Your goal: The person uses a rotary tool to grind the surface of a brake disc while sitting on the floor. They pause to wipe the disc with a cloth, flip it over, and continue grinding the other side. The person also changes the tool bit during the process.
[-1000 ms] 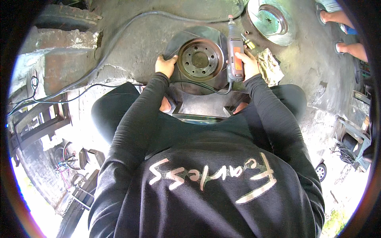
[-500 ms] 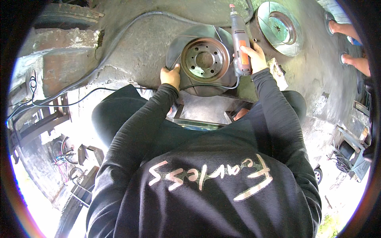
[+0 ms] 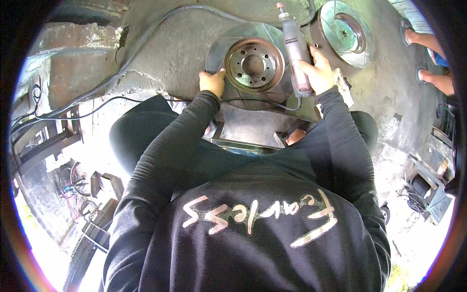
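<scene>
"Round grey metal brake disc with a raised, brown-rimmed hub is in front of your knees, over the grey concrete surface. Your left hand grips its left edge, the thumb above. Whether it lies fully flat, I cannot tell."

"And what do you hold in your right hand?"

"Your fingers are closed around a slim grey handheld rotary tool. It is just beside the disc's right edge, and its small pinkish tip points away from you. If it is spinning, the picture does not show this."

"So what could go wrong for you?"

"First, I think, the thin black power cord. It passes across the near part of the disc to the tool's back end. If you turn the disc, the cord could catch and pull your tool aside."

"And your left hand?"

"It is the only hand on the disc. If the grip is weak, the disc could slide under pressure, and a running tip could jump toward your bare fingers."
</scene>
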`<state>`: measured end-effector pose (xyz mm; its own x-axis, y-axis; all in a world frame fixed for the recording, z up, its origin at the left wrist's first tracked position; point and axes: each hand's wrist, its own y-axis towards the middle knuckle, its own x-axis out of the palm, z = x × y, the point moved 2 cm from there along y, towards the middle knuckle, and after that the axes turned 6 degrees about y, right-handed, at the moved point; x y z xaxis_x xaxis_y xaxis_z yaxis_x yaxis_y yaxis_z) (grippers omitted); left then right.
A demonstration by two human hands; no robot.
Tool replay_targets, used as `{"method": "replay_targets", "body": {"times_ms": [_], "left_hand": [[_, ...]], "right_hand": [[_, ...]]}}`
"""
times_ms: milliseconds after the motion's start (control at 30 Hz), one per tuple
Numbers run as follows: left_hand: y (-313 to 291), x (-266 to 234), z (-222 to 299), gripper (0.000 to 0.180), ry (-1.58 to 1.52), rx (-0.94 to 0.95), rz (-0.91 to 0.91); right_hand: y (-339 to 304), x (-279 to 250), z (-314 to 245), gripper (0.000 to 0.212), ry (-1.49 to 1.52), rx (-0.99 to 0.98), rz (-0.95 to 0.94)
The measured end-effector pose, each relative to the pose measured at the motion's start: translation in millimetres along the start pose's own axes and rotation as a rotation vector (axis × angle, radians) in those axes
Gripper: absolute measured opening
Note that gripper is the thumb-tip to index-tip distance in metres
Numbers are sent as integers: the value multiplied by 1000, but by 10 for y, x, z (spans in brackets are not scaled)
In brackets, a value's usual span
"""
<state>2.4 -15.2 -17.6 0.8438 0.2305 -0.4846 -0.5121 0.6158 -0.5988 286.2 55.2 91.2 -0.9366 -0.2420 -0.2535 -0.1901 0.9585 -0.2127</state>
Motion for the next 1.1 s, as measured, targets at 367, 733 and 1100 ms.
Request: {"method": "replay_targets", "body": {"times_ms": [367,733,1100], "left_hand": [[-9,-69,311,76,239,224,-20],[-11,-72,265,75,252,217,-16],[-20,-87,274,74,244,233,-27]], "right_hand": [[-658,689,-28,71,-682,-12,-247],[-529,767,-107,72,-804,143,-232],[-529,792,-106,74,-819,113,-268]]}}
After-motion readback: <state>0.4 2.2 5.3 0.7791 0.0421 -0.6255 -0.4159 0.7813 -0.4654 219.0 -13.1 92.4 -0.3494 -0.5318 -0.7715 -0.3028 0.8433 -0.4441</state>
